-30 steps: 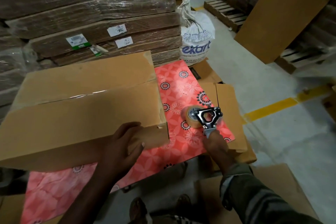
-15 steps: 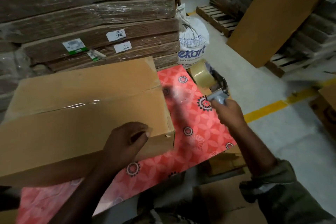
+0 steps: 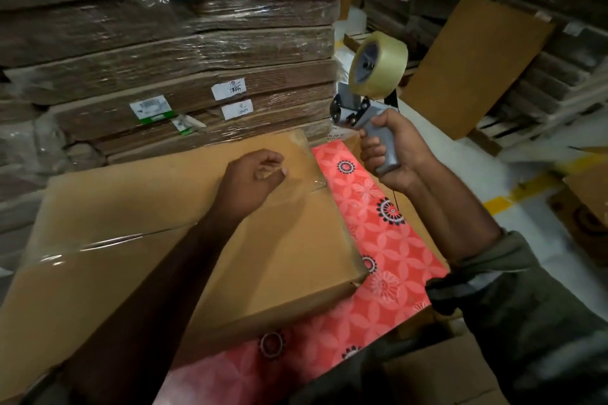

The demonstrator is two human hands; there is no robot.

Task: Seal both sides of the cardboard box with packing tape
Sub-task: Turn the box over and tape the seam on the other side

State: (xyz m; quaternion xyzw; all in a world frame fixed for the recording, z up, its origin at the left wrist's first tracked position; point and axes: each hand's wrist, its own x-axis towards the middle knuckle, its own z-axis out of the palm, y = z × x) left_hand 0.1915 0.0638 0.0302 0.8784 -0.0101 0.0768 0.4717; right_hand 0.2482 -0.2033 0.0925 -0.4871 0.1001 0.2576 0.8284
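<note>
Left hand (image 3: pixel 253 179) was loosely curled, knuckles pressing on the box's (image 3: pixel 138 207) top near its right end, gripping nothing. Right hand (image 3: pixel 386 148) was clenched around the tape dispenser (image 3: pixel 365 92) handle, held up in the air well clear of the box. Looked like the top seam (image 3: pixel 108 242) was already taped: a glossy strip ran along it. Next probably: smooth down the tape end, then flip the box for the other side. Box lay flat on a red floral-covered table (image 3: pixel 388 240), brown, slightly dented at the near right corner.
</note>
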